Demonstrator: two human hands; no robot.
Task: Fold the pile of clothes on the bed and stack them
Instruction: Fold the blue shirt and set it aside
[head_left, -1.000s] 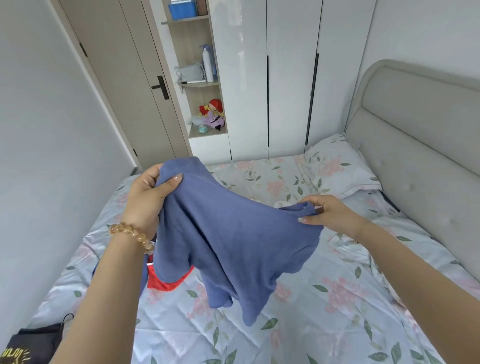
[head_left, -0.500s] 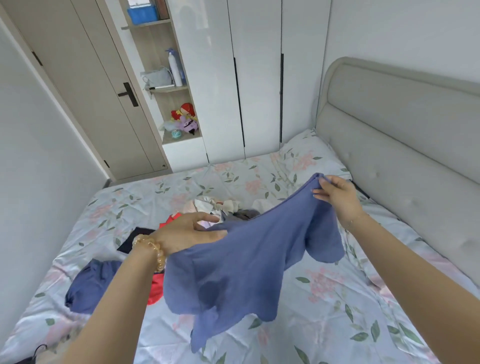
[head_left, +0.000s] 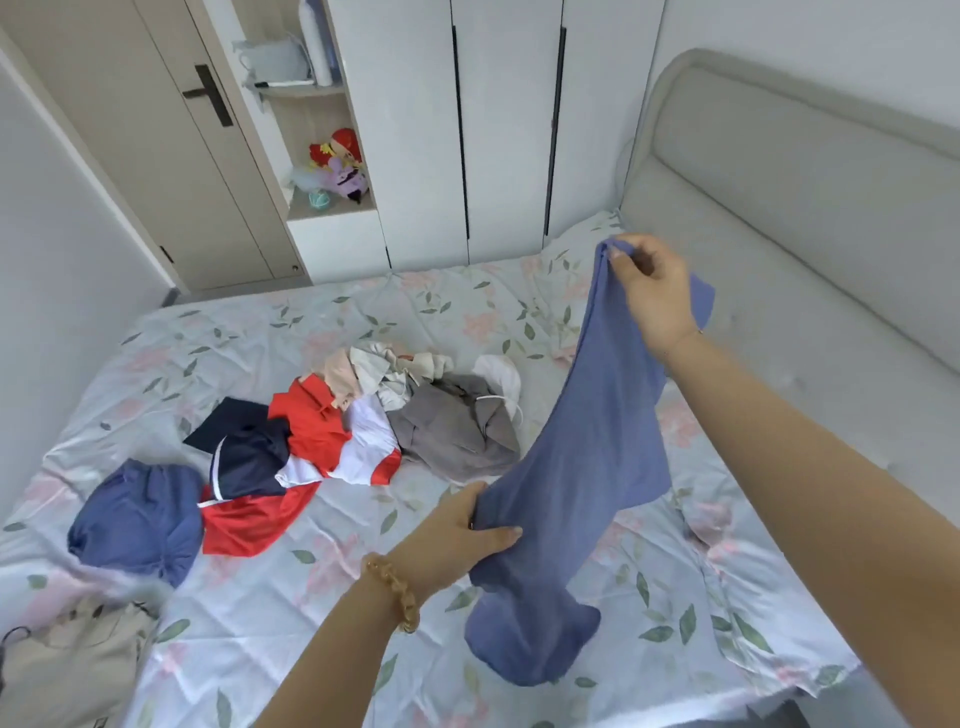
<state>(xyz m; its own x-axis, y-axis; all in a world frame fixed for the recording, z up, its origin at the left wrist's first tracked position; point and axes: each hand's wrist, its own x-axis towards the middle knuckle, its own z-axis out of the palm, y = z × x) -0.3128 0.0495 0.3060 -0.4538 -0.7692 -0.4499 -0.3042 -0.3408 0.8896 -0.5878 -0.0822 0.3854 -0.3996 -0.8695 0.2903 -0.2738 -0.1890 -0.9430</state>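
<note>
Both hands stretched blue garment over floral bed.

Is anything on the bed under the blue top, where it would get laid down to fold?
Nothing visible. Both the left hand and right hand hold the blue top over bare bedsheet; the clothes pile lies off to the left.

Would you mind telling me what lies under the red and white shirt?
The red and white shirt lies partly over a navy garment on the bed sheet; anything beneath its middle is covered.
</note>
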